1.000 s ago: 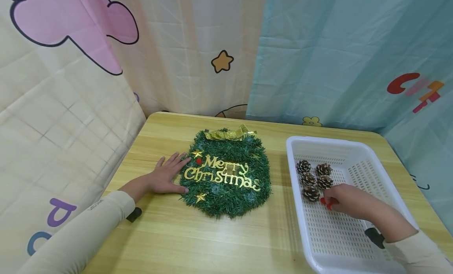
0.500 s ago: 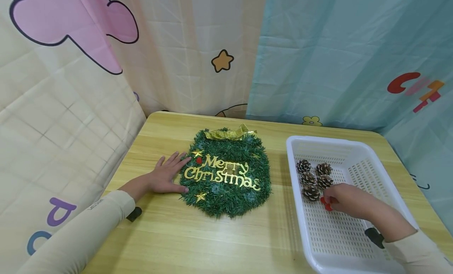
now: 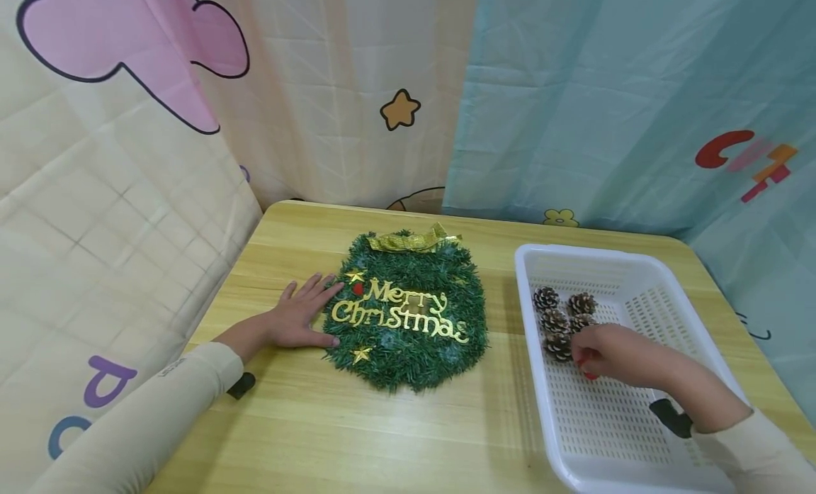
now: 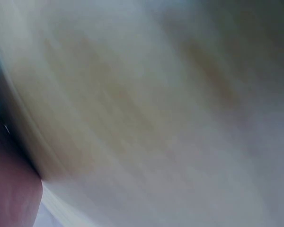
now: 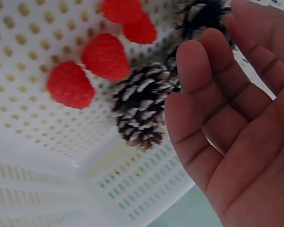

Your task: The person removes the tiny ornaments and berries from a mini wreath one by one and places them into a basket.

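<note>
My left hand lies spread on the table, its fingertips and thumb at the left edge of a green Christmas wreath with gold "Merry Christmas" lettering. Inside a white plastic basket, my right hand hovers beside several pine cones. The right wrist view has the same hand with fingers loosely bent and nothing seen between them. Several red raspberry-like berries lie on the basket floor near a pine cone, apart from the fingers. In the head view that hand mostly covers the berries.
Gold stars, a small red piece and a gold ribbon decorate the wreath. The wooden table backs onto printed curtains. A blurred pale surface fills most of the left wrist view.
My right hand has shifted slightly left over the pine cones and berries, covering more of them. My left hand and the wreath have stayed in place.
</note>
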The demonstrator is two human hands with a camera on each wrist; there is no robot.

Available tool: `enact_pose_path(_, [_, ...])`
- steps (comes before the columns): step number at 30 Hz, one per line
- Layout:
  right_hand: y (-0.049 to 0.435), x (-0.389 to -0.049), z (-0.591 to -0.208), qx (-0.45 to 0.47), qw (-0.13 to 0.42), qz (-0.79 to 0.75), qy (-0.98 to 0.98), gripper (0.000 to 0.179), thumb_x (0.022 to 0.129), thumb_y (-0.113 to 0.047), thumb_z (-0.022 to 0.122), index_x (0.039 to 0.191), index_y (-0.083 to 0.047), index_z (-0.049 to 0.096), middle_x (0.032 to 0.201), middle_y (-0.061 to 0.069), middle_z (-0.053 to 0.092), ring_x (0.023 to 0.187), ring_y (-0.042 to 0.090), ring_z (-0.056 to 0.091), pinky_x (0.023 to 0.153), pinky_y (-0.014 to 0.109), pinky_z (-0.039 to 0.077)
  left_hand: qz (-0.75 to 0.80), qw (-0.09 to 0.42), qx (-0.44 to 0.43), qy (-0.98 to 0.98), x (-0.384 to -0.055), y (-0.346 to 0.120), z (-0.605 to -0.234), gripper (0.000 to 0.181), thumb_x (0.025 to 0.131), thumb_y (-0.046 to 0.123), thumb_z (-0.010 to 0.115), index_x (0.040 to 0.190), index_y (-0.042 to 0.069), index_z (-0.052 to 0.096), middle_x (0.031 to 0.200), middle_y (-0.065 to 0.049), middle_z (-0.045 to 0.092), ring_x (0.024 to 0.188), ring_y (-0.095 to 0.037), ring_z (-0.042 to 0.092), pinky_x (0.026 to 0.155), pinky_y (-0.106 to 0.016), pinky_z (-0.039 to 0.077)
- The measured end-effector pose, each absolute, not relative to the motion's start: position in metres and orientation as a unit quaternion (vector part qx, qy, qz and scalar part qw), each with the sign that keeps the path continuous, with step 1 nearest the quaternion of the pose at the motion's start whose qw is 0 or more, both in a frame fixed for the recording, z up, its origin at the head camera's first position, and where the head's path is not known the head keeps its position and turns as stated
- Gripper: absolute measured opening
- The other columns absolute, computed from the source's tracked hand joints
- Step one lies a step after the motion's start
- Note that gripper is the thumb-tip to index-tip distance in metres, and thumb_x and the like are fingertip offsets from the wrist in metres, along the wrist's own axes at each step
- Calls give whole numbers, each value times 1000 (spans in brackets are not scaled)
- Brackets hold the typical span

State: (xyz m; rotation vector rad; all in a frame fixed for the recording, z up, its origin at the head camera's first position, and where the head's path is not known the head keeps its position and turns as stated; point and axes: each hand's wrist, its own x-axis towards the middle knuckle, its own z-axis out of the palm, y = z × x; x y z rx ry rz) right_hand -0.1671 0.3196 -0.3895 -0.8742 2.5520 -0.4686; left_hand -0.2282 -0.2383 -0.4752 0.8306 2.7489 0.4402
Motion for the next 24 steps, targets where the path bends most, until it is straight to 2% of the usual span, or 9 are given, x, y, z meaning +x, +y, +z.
enact_pose_path(7, [302,-173,-365,-326,179,-132,919,16,88,-4,71,88,-19,66,83,-15,56,71,1,48,63,28,47,144,121,281,941,-229,-239,-476,108,83,74,58,162,20,7,167,-9,0,151,-35,-6,111,-69,-4])
enact_pose_path(12, [287,-184,-344,-336,162,-122,920,17,89,-3,69,91,-20,68,83,-15,57,72,3,49,64,28,48,145,120,281,941,-230,-239,-475,108,83,74,58,162,20,8,167,-9,0,151,-35,-6,110,-69,-4])
enact_pose_path(16, [273,-193,-330,-345,164,-118,917,15,90,-6,71,98,-19,70,90,-12,62,76,4,53,68,29,51,145,117,283,941,-230,-239,-475,108,83,75,58,162,20,8,167,-8,1,151,-35,-5,110,-70,-3])
enact_pose_path(24, [243,-208,-317,-421,138,-97,892,15,92,-8,70,98,-21,68,94,-12,62,82,5,57,72,33,53,149,118,282,940,-228,-239,-476,109,83,75,58,162,20,8,166,-10,1,150,-36,-5,110,-70,-4])
